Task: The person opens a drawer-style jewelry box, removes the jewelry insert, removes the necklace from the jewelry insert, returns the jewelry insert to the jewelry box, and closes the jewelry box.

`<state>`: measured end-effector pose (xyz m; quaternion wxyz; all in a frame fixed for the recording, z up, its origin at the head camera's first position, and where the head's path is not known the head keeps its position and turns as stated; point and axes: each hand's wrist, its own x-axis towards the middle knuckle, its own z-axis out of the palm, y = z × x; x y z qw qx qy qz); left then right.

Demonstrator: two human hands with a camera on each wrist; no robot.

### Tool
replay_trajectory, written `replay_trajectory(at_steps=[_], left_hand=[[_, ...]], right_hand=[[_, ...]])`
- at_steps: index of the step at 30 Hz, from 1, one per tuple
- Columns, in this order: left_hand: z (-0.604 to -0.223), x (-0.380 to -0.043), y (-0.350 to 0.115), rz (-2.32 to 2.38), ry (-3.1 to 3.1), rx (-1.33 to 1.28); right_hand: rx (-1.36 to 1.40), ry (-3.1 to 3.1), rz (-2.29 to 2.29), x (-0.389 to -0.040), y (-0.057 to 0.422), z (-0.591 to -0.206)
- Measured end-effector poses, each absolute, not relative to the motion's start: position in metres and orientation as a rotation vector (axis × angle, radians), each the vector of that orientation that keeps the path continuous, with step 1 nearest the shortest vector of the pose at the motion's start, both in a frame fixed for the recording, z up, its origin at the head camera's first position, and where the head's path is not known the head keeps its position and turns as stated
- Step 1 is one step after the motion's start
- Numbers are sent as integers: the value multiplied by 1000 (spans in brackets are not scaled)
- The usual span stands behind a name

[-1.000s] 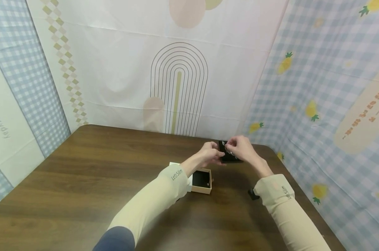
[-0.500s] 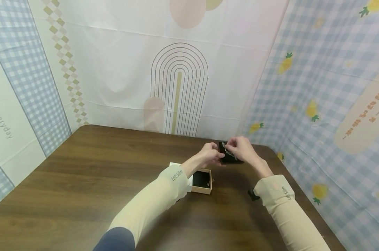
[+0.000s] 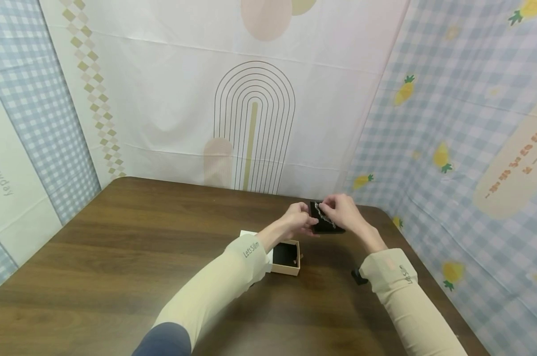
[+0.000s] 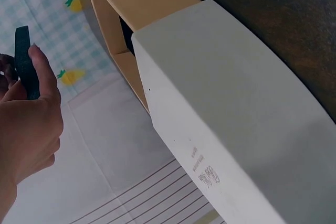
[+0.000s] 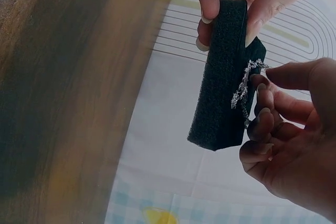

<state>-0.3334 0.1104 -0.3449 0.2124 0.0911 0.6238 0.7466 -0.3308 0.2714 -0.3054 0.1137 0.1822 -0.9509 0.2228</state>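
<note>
My left hand (image 3: 296, 218) grips a black foam pad (image 5: 218, 87) by one end, thumb on one face and fingers on the other. A silver chain bracelet (image 5: 241, 90) lies along the pad's face, showing as a curved line in the head view. At its upper end, the thumb and fingertips of my right hand (image 5: 299, 114) pinch the chain against the pad. Below my left forearm sits a small box with a tan drawer (image 3: 286, 270) partly out of its white sleeve (image 4: 199, 87); a black lining shows inside the drawer.
The brown wooden table (image 3: 161, 237) stretches to the left and front. Its back edge meets a white patterned cloth (image 3: 170, 99), and a blue checked cloth (image 3: 428, 173) hangs at the right. A small black object (image 3: 359, 276) shows beside the right cuff.
The right fingers have shifted slightly at the chain, and more of the bracelet now shows curved across the pad. The left hand, pad and box stay nearly where they were.
</note>
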Motion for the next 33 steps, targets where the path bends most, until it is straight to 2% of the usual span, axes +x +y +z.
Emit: replay_trajectory(at_steps=[33], left_hand=[[-347,-334,112,2050,1754,251]], right_hand=[[487,-2847,745,-329,270,-308]])
